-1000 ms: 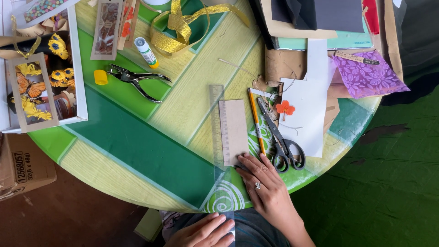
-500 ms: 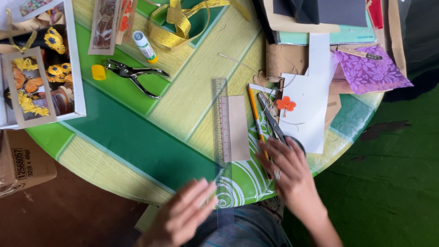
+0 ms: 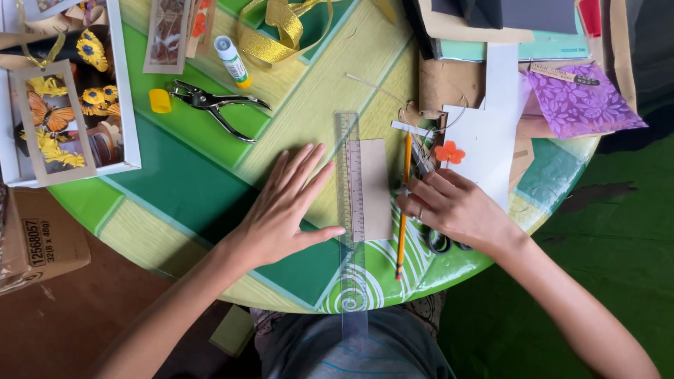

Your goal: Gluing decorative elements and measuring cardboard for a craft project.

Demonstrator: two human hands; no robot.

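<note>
Clear plastic, the ruler (image 3: 349,224) lies lengthwise over the left edge of a tan card strip (image 3: 373,189), its near end hanging off the round table (image 3: 182,203) at six o'clock, toward our lap. We lay our left hand (image 3: 281,207) flat on the green and yellow tabletop just beside the ruler, at its nine o'clock, fingers spread and straight, the thumb tip reaching toward the ruler's edge; it grips nothing, and we judge it is placed to press the ruler still. Our right hand (image 3: 453,207) rests at the card's three o'clock, fingers curled loosely together over the scissors (image 3: 439,238), whose dark handles peek out beneath the palm; whether they are actually gripped we cannot tell. A yellow pencil (image 3: 402,210) lies between card and right hand, parallel to the ruler, close by for marking. An orange paper flower (image 3: 449,151) sits on white card (image 3: 491,133) at twelve o'clock from the right hand. Farther off, toward ten o'clock, lie a hole punch (image 3: 217,105), a glue stick (image 3: 232,61) and gold ribbon (image 3: 274,28); purple patterned paper (image 3: 583,102) lies at two o'clock.
</note>
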